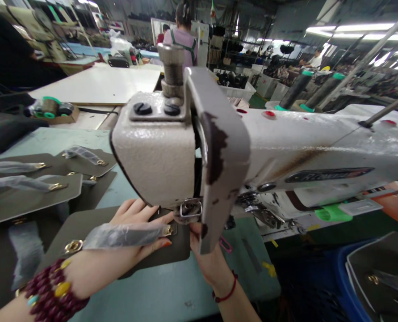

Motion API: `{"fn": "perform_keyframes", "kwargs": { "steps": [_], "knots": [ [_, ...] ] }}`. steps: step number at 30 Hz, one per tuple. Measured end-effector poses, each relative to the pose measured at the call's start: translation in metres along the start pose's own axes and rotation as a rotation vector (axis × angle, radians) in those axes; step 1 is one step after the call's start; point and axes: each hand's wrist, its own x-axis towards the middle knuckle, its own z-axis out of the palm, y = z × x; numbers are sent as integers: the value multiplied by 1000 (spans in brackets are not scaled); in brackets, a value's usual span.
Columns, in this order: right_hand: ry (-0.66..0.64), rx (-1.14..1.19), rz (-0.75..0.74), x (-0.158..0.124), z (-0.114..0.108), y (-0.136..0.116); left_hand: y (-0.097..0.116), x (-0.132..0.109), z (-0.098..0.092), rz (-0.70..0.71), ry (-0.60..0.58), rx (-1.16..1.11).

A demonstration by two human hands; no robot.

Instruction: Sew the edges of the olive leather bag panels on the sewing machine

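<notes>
Two bare hands (pixel 131 217) (pixel 207 259), one near sewing machine (pixel 155 161)
There were two tall thread cones (pixel 295 91) (pixel 324 91), two slotted screws (pixel 142 108) (pixel 172 108), one blue bin (pixel 331 261).

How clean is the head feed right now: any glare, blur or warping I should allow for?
Head view: ceiling lights burn white at upper right; head view: the sewing machine and plastic-wrapped strap catch highlights; head view: the person in back looks soft, and wide-angle distortion seems strongest toward the edges.
</notes>
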Motion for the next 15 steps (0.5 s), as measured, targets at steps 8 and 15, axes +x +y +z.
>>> {"fn": "perform_keyframes", "kwargs": {
  "steps": [8, 15],
  "knots": [
    [-154, -85, -9, -9, -9, -17, 1, -8, 1, 16, 42, 52],
    [-221, -264, -79, -11, -14, -22, 6, -3, -3, -8, 70, -6]
  ]
}}
